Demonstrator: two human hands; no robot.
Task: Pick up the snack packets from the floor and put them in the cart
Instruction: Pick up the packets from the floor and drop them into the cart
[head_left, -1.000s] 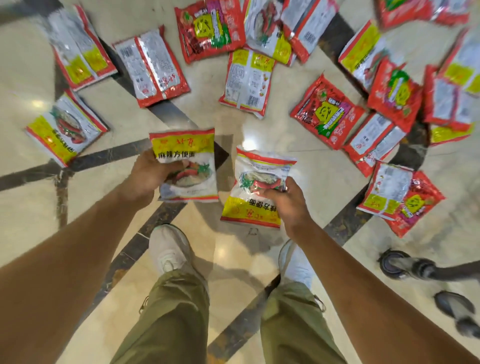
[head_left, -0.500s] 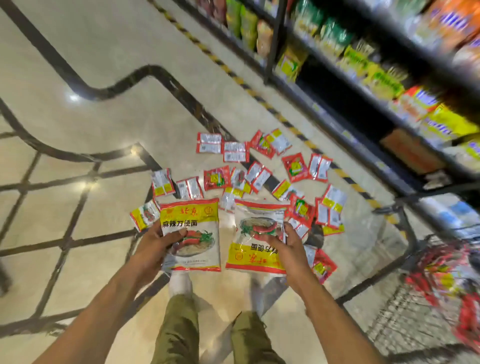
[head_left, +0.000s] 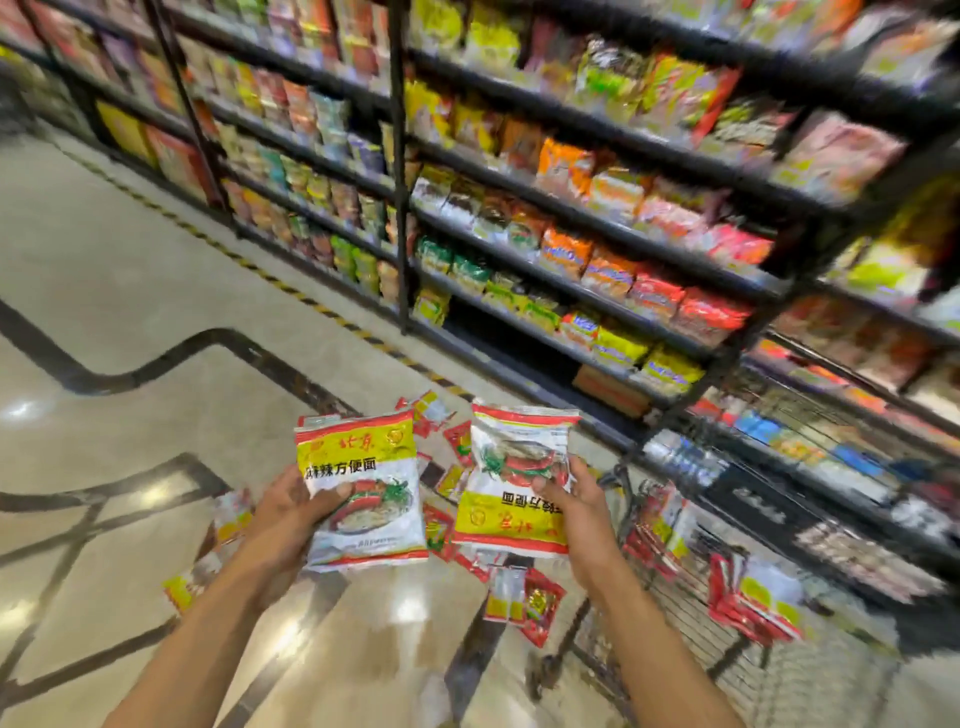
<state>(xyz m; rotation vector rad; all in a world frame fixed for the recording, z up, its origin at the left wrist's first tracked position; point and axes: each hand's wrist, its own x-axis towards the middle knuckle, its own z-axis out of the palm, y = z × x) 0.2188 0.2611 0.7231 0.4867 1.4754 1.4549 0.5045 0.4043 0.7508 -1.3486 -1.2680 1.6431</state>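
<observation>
My left hand (head_left: 291, 512) grips a white, yellow and red snack packet (head_left: 366, 483), held upright in front of me. In my right hand (head_left: 576, 512) is a second packet of the same kind (head_left: 517, 478), turned upside down. Both packets are in the air above the floor. Below and behind them several more red and yellow packets (head_left: 524, 597) lie scattered on the floor. The wire cart (head_left: 691, 597) stands to the right of my right hand, with several red packets (head_left: 753, 608) lying in its basket.
Tall black shelves (head_left: 597, 228) full of coloured snack bags run along the right and back. A yellow-and-black striped line (head_left: 260, 267) marks the floor at their foot. Glossy beige tiles with dark inlay (head_left: 130, 374) spread to the left.
My view has risen from the floor to the shelves. Both hands have lifted their packets up and away from the floor, toward the cart that has come into view at the right.
</observation>
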